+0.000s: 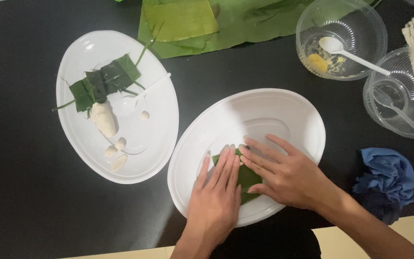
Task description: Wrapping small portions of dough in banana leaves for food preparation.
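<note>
Left oval white plate (80, 148) — a tied leaf parcel (104, 82) and pale dough lumps (103, 119). Near oval plate (283, 112): left hand (215, 192) and right hand (283, 172), fingers flat, not gripping, press a folded green leaf (247, 178) — mostly hidden beneath them. Right: clear ribbed bowls (360, 24), the far one cut off; crumpled blue cloth (389, 180). Matte black table (20, 201).

Single head-worn camera, looking almost straight down from above the person's own shoulders, close over the left hand (215, 192) and right hand (283, 175), black tabletop (20, 192) filling the frame, far edge at top, near edge cropped below the wrists
</note>
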